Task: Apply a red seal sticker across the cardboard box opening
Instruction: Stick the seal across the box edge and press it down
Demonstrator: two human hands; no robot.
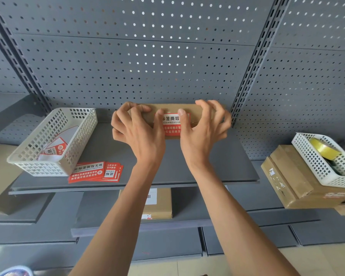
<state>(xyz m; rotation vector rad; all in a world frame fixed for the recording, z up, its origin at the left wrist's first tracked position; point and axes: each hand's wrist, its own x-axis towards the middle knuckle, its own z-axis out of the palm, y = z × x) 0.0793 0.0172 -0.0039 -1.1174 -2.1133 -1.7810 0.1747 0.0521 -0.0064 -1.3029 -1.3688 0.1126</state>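
Grey shelf (pixel 207 166), pegboard (pixel 147 66) behind; left hand (pixel 137 132), right hand (pixel 203 132) grip cardboard box (pixel 195 112), thumbs on sticker (pixel 171 121).

Both hands (pixel 139 134) on stickered box (pixel 197 111)

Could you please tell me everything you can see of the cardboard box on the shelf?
The cardboard box is plain brown, low and long, lying on the grey shelf against the pegboard back. A red and white seal sticker sits across its front. The left hand and right hand curl over its ends, thumbs pressing the sticker. Much of it is hidden.
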